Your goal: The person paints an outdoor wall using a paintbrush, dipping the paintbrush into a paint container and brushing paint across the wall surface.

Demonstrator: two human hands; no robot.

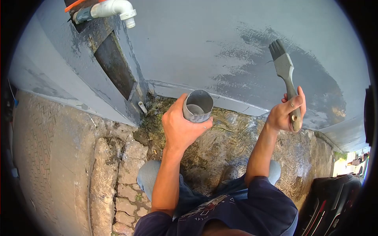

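Observation:
My left hand (179, 126) is wrapped round a grey cup (198, 106), whose open top faces up toward me; its inner walls look coated in grey. My right hand (287, 112) grips the handle of a paintbrush (284, 65) with dark grey bristles pointing up. Behind the brush is the grey wall (177, 43), which bears a darker, uneven patch (315, 84) with streaky edges on its left. The bristles appear over the upper part of that patch; whether they touch the wall I cannot tell.
A white pipe elbow (118, 8) juts out at the upper left, above a recessed opening (114, 65). A short pipe stub (142, 107) sits low by the corner. Stone paving (128, 194) lies lower left, and a black car (332, 204) is at the lower right.

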